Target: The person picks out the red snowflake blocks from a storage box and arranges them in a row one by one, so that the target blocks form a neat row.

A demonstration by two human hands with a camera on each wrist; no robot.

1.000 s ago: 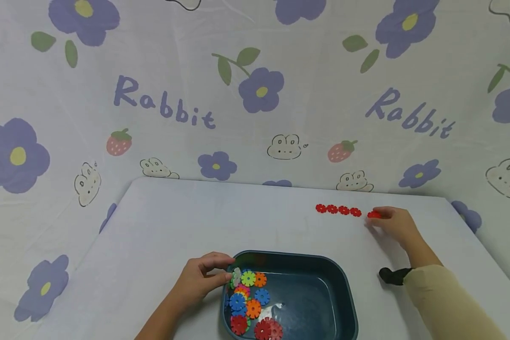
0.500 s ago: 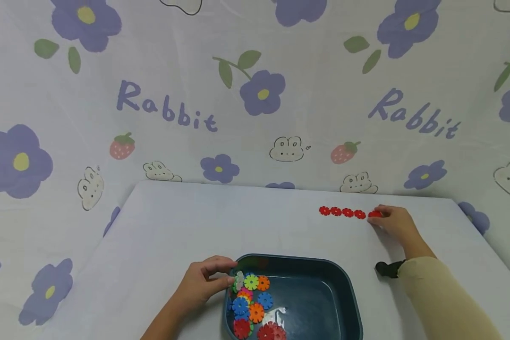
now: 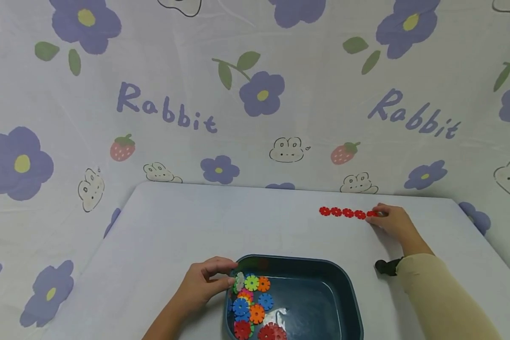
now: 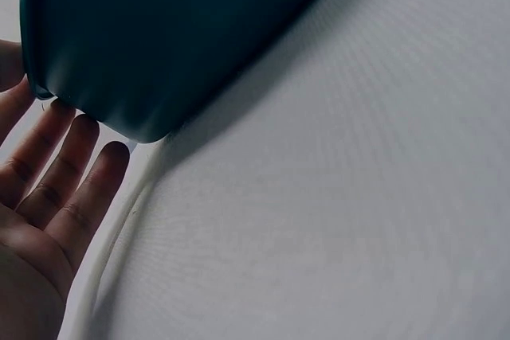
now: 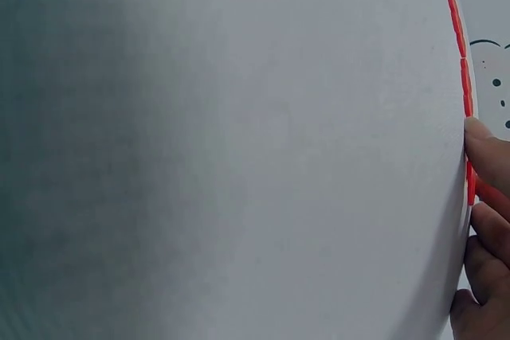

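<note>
Out toward the far right of the table, my right hand (image 3: 394, 223) pinches a red snowflake disc (image 3: 371, 214) between thumb and finger. That disc is at the right end of a straight row of red snowflake discs (image 3: 348, 213), lying flat. In the right wrist view the row shows edge-on, the fingers partly covering the end disc (image 5: 471, 187). My left hand (image 3: 204, 282) holds the near-left corner of a dark blue-green tray (image 3: 295, 258), its thumb and index finger at the rim. The left wrist view shows other fingers (image 4: 100, 181) below the tray's outer wall.
Loose snowflake discs in blue, orange, green and red (image 3: 241, 307) lie along the tray's left side. A dark strap-like piece (image 3: 386, 267) sticks out at the right sleeve (image 3: 437, 293). The white table (image 3: 195, 217) ends at a patterned cloth (image 3: 259, 141).
My right hand has brought the red disc a little leftward, narrowing the gap to the row. The left hand stays at the tray corner. The head view has shifted slightly.
</note>
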